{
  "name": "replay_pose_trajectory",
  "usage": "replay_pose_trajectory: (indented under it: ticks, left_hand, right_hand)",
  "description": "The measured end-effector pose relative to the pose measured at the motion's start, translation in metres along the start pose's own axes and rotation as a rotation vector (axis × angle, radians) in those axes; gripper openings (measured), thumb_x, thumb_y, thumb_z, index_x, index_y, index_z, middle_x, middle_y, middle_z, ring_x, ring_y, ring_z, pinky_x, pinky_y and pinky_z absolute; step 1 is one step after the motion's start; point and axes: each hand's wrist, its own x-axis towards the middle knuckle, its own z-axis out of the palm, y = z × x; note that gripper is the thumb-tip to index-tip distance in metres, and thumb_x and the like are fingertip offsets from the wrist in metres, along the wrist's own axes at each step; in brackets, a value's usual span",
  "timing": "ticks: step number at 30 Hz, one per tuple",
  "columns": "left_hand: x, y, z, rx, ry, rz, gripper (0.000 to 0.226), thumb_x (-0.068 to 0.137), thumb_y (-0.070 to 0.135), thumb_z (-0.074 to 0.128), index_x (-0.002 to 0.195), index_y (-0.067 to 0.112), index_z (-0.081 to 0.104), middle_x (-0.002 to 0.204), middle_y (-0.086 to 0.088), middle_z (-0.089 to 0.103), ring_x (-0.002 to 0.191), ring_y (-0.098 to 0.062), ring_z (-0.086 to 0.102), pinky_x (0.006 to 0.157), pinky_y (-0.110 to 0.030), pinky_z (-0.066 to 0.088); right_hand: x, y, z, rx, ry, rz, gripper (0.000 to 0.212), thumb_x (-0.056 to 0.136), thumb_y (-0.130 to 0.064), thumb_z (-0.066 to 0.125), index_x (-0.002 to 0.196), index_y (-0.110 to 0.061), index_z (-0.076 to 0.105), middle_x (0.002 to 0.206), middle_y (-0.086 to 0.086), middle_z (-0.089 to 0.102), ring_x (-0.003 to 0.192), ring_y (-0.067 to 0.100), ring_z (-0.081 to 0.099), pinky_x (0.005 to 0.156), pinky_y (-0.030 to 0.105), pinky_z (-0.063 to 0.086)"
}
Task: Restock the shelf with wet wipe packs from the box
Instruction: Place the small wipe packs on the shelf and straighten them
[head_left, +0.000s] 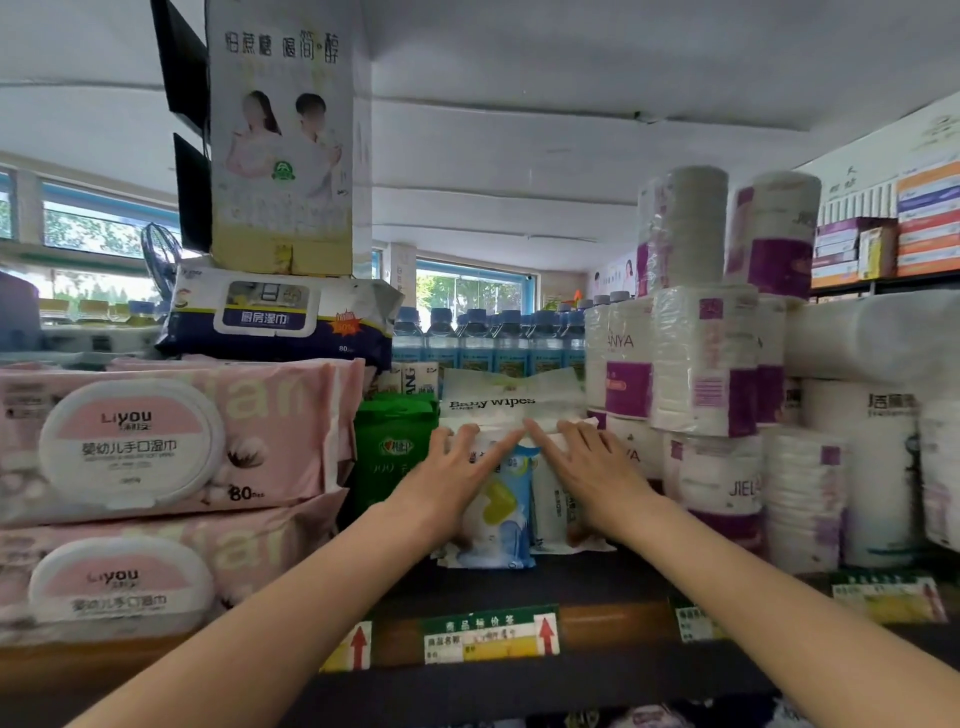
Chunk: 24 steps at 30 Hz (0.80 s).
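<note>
Small white-and-blue wet wipe packs (501, 512) stand upright on the dark shelf (571, 587) in the middle of the view. A white "Baby wipes" pack (511, 397) lies across their tops. My left hand (457, 475) and my right hand (592, 467) both press with straight fingers against the fronts of the standing packs, fingertips nearly meeting under the lying pack. Neither hand curls round a pack. No box is in view.
Two large pink Liyou wipe packs (156, 447) are stacked at the left with a dark blue pack (280, 317) on top. A green pack (392, 447) stands beside the small packs. Toilet paper bundles (717, 364) fill the right. Water bottles (488, 338) line the back. Price tags (491, 634) edge the shelf.
</note>
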Motion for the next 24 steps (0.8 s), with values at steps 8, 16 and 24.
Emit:
replay_pose_trajectory:
  ticks: [8, 16, 24]
  left_hand:
    - [-0.001, 0.001, -0.002, -0.166, 0.046, -0.030, 0.082, 0.079, 0.040, 0.067, 0.141, 0.033, 0.015, 0.149, -0.007, 0.008, 0.138, -0.037, 0.001, 0.107, -0.045, 0.037]
    - [0.008, 0.003, -0.012, -0.131, 0.081, -0.101, 0.062, 0.083, 0.043, 0.061, 0.129, 0.016, 0.031, 0.143, -0.010, 0.023, 0.134, -0.036, 0.019, 0.108, -0.045, 0.031]
    - [0.043, 0.020, -0.043, -0.060, 0.075, 0.112, 0.046, 0.096, 0.028, 0.038, 0.140, 0.017, 0.031, 0.151, -0.002, 0.030, 0.140, -0.020, 0.026, 0.117, -0.045, 0.009]
  right_hand:
    - [0.002, 0.016, -0.010, 0.328, -0.131, -0.033, 0.118, 0.067, -0.049, 0.076, 0.147, -0.034, -0.009, 0.157, 0.006, -0.001, 0.145, 0.026, 0.001, 0.117, 0.041, 0.010]
    - [0.000, 0.014, -0.009, 0.361, -0.114, 0.029, 0.092, 0.080, -0.049, 0.062, 0.148, -0.016, 0.009, 0.157, 0.010, 0.006, 0.145, 0.029, 0.002, 0.119, 0.043, 0.013]
    - [-0.008, 0.015, -0.011, 0.472, -0.159, 0.091, 0.094, 0.077, -0.039, 0.072, 0.146, -0.027, 0.008, 0.155, 0.010, -0.004, 0.140, 0.036, 0.019, 0.111, 0.048, 0.031]
